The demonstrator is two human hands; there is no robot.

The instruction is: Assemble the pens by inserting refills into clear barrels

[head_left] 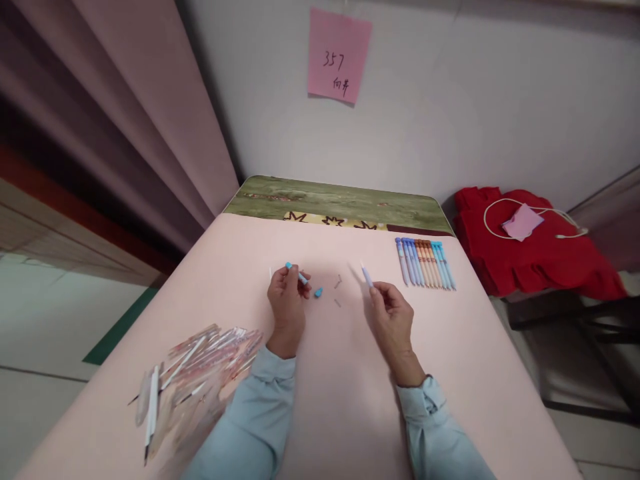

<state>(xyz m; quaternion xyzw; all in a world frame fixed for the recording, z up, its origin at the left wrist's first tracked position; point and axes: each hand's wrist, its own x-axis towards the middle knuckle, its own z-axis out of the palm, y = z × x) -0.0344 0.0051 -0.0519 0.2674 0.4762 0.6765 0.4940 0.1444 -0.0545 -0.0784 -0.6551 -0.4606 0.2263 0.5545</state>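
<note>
My left hand (289,300) is closed on a light blue pen barrel (303,278) with a brighter blue end. Between the fingertips of my right hand (393,313) is a slim pen part (367,275), pale lilac with a whitish tip pointing up and away. A small blue pen cap (319,292) lies on the table just right of my left hand. Two thin greyish pieces that look like springs (337,303) rest between the hands. Behind my left hand a bit of a white stick (271,273) shows; the rest is hidden.
Finished-looking pens (425,264) in purple, brown and blue lie in a row at the right. A loose pile of pen refills and clear plastic sleeves (215,360) covers the left side. Beyond the table's right edge, a red-covered stool (480,233) holds a white cable (493,230).
</note>
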